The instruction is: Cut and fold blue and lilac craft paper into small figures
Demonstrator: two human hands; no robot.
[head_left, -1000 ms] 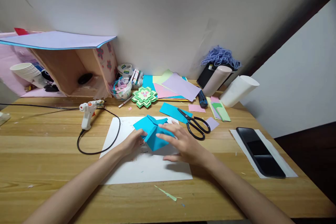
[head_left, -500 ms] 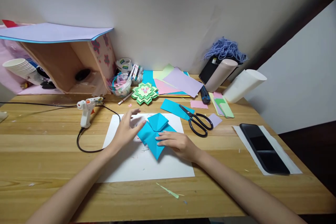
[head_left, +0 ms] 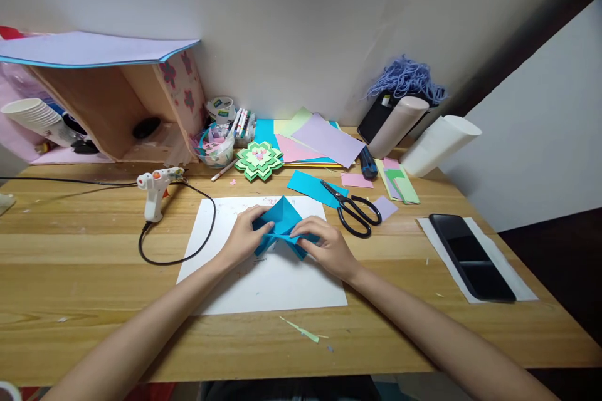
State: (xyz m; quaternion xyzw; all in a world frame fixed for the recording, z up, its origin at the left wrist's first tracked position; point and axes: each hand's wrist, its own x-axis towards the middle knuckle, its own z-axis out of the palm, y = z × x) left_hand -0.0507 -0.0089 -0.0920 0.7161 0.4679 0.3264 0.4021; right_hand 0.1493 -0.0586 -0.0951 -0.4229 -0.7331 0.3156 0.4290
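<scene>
A folded piece of blue paper (head_left: 283,216) is held between my two hands over a white sheet (head_left: 263,288). My left hand (head_left: 247,232) grips its left side, thumb on top near the middle. On the right side, my right hand (head_left: 324,244) pinches the paper near its middle crease. The far part of the paper forms a pointed flap, and its near edges stand bent up off the sheet. My fingers hide parts of both sides.
Black-handled scissors (head_left: 355,210) lie on a blue paper strip (head_left: 308,186) to the right. A white glue gun (head_left: 156,191) stands left, its cord looping onto the sheet. Behind are a green layered paper flower (head_left: 259,161) and coloured papers (head_left: 329,138). A phone (head_left: 470,257) lies far right.
My left hand has come down from beside the paper and taken hold of it. The near point of the blue paper has been lifted and folded up; my right hand now pinches it.
</scene>
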